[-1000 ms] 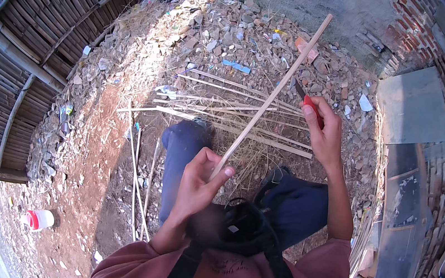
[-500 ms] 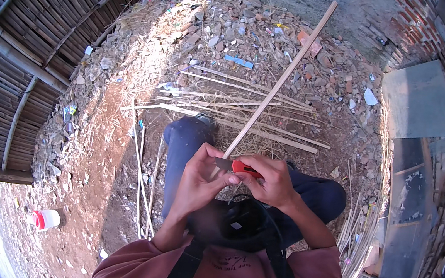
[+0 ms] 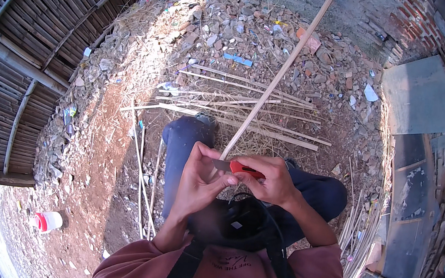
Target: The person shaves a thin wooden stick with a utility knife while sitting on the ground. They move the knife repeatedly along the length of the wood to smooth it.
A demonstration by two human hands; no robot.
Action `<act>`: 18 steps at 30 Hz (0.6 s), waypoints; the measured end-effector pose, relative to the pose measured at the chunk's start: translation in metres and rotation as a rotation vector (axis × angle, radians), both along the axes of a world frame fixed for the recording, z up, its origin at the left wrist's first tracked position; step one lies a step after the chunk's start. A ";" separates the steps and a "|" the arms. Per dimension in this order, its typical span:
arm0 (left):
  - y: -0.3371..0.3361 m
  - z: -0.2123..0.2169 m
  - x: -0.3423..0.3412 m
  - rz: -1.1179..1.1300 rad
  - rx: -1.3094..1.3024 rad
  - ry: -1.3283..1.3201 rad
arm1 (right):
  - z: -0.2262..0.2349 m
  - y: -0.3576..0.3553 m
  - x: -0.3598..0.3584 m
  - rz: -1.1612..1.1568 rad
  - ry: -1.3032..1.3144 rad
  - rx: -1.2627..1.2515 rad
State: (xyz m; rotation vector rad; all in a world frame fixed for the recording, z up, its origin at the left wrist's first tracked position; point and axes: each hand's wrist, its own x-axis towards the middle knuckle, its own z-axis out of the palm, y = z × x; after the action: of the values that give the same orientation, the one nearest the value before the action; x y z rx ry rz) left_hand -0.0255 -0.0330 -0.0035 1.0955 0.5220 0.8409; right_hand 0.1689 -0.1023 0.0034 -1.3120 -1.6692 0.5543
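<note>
My left hand point(image 3: 200, 176) is closed around the near end of a long pale bamboo strip point(image 3: 276, 81), which slants away from me to the upper right. In my right hand point(image 3: 270, 180) is a red utility knife point(image 3: 241, 168), its fingers wrapped round the handle. The broad blade points left and lies against the strip's near end, between the fingers of my left hand. My two thumbs almost meet under the knife. How the edge sits on the strip is partly hidden by the fingers.
Several more bamboo strips point(image 3: 257, 128) lie across the ground beyond my knees, others point(image 3: 140, 184) to the left and right. Rubble point(image 3: 236, 34) covers the far ground. A bamboo wall point(image 3: 20, 56) stands left, boards point(image 3: 424, 98) right. A red and white container point(image 3: 48, 221) sits lower left.
The strip's far end has shifted slightly left and toward me. Both hands keep nearly the same hold, with the blade still at the near end.
</note>
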 end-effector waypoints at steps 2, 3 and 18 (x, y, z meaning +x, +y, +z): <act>0.001 -0.001 0.000 -0.003 0.020 0.015 | -0.001 0.000 0.000 0.001 0.001 0.013; 0.001 -0.002 0.001 -0.004 0.020 0.015 | -0.002 0.000 0.000 -0.002 0.007 0.016; -0.010 -0.001 0.007 0.141 0.023 0.004 | 0.006 -0.001 -0.004 -0.054 0.002 0.016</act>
State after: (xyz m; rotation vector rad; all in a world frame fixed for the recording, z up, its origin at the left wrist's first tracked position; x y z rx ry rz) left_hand -0.0184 -0.0426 -0.0046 1.0907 0.5996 0.9692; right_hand 0.1648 -0.1035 0.0093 -1.3407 -1.6281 0.5097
